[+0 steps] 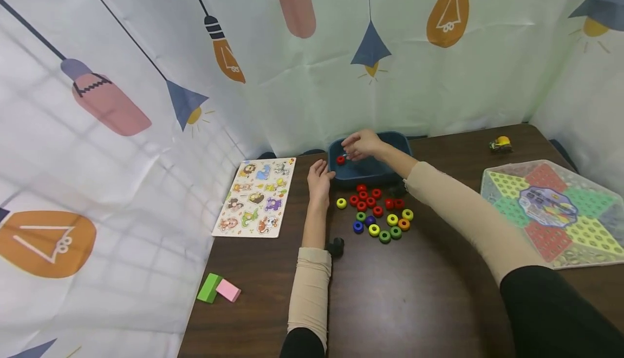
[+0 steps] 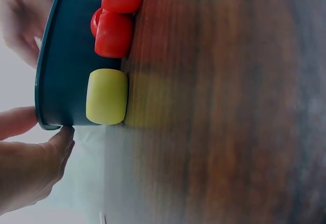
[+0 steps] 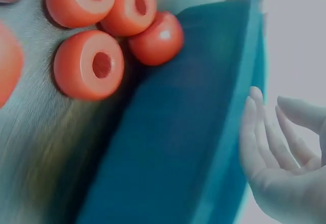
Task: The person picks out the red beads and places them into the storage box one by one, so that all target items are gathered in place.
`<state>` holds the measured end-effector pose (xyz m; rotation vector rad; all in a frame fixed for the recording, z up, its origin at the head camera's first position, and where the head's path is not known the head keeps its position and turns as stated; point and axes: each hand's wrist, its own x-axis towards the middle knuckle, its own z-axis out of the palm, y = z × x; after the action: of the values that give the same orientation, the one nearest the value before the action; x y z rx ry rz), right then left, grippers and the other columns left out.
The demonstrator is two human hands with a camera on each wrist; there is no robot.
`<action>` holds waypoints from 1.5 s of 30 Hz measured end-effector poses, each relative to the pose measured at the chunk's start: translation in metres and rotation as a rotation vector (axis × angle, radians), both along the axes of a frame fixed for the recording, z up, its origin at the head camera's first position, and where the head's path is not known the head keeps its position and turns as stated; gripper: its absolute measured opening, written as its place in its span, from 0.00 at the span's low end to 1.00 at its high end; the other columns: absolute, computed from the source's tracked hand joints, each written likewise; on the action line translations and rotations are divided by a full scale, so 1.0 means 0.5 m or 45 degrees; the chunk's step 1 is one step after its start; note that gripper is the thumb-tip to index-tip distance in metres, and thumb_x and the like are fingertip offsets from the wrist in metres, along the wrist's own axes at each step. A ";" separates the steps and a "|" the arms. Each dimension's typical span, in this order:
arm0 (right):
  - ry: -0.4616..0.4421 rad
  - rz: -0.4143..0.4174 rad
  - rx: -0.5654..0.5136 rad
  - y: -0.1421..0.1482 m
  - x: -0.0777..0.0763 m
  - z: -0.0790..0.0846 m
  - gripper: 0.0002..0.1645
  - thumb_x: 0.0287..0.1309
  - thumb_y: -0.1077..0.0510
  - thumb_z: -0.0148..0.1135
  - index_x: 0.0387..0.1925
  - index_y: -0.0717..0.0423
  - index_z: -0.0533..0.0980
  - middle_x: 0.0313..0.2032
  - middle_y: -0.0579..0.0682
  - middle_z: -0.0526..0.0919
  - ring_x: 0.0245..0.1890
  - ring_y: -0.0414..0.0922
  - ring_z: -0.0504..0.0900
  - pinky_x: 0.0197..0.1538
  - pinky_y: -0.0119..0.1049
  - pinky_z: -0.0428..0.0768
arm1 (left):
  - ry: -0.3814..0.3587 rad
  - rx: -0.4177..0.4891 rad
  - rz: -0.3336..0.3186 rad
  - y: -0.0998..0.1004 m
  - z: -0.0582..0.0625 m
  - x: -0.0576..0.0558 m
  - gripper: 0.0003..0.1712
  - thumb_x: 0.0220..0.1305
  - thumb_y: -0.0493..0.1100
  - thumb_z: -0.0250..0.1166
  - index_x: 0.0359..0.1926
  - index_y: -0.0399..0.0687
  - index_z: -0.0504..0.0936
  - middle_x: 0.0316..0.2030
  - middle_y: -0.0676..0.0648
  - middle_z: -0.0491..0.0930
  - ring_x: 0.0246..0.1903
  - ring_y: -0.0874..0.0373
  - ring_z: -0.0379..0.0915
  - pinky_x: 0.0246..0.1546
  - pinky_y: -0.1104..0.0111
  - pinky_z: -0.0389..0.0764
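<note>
A dark blue plastic bin (image 1: 363,178) stands against the curtain at the back of the table. My left hand (image 1: 319,182) is at its front left corner, fingertips touching the rim and outer wall in the left wrist view. Above the bin, my right hand (image 1: 362,145) reaches over with fingers spread and loosely bent; nothing shows between them in the right wrist view (image 3: 285,152). Inside the bin, just below those fingers, lies a red ring bead (image 1: 340,160). More red ring beads (image 1: 370,202) cluster before the bin, and a yellow one (image 1: 341,203) sits near my left wrist.
Blue (image 1: 358,227), green (image 1: 384,236) and orange beads (image 1: 403,225) lie closer to me. An animal puzzle board (image 1: 255,198) is at left, with green (image 1: 209,288) and pink blocks (image 1: 228,290). At right are a star-patterned game board (image 1: 551,212) and a small toy vehicle (image 1: 500,143).
</note>
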<state>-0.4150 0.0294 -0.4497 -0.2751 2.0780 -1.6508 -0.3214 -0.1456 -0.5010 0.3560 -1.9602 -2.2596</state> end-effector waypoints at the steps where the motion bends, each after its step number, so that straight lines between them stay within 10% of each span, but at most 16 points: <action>1: 0.030 0.020 -0.005 0.008 0.008 0.014 0.22 0.64 0.65 0.61 0.59 0.63 0.75 0.55 0.64 0.79 0.50 0.59 0.83 0.55 0.53 0.80 | 0.002 0.002 0.001 -0.002 0.002 -0.001 0.35 0.64 0.26 0.57 0.71 0.39 0.59 0.69 0.40 0.63 0.69 0.51 0.60 0.65 0.65 0.69; 14: 0.173 0.264 0.096 0.133 0.151 0.099 0.14 0.63 0.60 0.63 0.50 0.59 0.81 0.46 0.55 0.86 0.45 0.57 0.85 0.50 0.53 0.82 | 0.007 0.061 0.025 -0.013 0.010 -0.002 0.35 0.63 0.25 0.57 0.70 0.39 0.60 0.69 0.39 0.62 0.68 0.51 0.62 0.64 0.66 0.70; 29: 0.320 0.403 0.456 0.252 0.239 -0.008 0.17 0.59 0.62 0.66 0.52 0.57 0.81 0.46 0.58 0.85 0.39 0.50 0.86 0.42 0.49 0.86 | 0.019 0.097 0.030 -0.025 -0.003 0.007 0.37 0.63 0.24 0.57 0.72 0.37 0.58 0.69 0.37 0.61 0.69 0.50 0.61 0.65 0.65 0.70; 45: 0.242 0.225 0.378 0.262 0.252 -0.099 0.17 0.62 0.58 0.65 0.52 0.55 0.81 0.44 0.54 0.87 0.33 0.47 0.87 0.36 0.42 0.87 | 0.024 0.146 0.009 -0.004 0.002 0.001 0.34 0.64 0.24 0.56 0.70 0.39 0.61 0.69 0.38 0.62 0.67 0.52 0.63 0.62 0.66 0.72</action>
<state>-0.2891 0.1603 -0.4993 -0.5154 2.3279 -1.2354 -0.3211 -0.1478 -0.4998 0.3513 -1.8223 -2.3678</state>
